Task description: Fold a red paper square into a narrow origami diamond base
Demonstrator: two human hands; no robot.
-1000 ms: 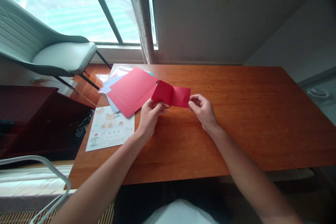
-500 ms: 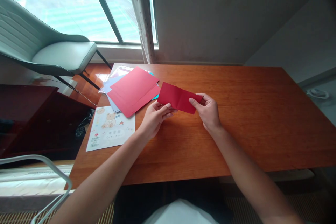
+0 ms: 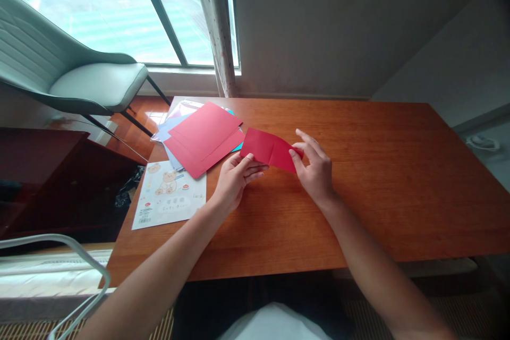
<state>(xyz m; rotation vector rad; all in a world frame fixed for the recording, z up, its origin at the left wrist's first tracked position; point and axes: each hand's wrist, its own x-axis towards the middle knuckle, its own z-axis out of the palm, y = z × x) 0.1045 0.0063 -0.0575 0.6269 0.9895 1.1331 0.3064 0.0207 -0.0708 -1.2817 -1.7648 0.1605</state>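
**Holding a creased red paper by both ends above the desk**

Pinching the red paper's near left edge with the left hand, with the thumb on top and the other fingers stretched out below, close together and only slightly apart from one another. Gripping the opposite end with the right hand, closed on the paper at the thumb and nearest fingertip, with another finger raised and spread well clear of it. Creased across the middle, bowed a little toward the right end, and held between the two hands, just to the right of a pile of larger red sheets.

Under those red sheets, on the left part of the desk, a pale blue sheet, mostly covered. Behind, a clear plastic wrapper; at the right edge of the pile, a small strip of teal. Nearer the front, beside the left forearm, a white sheet printed with bears. Beyond the desk to the left, a pale chair near a bright window and a hanging curtain.
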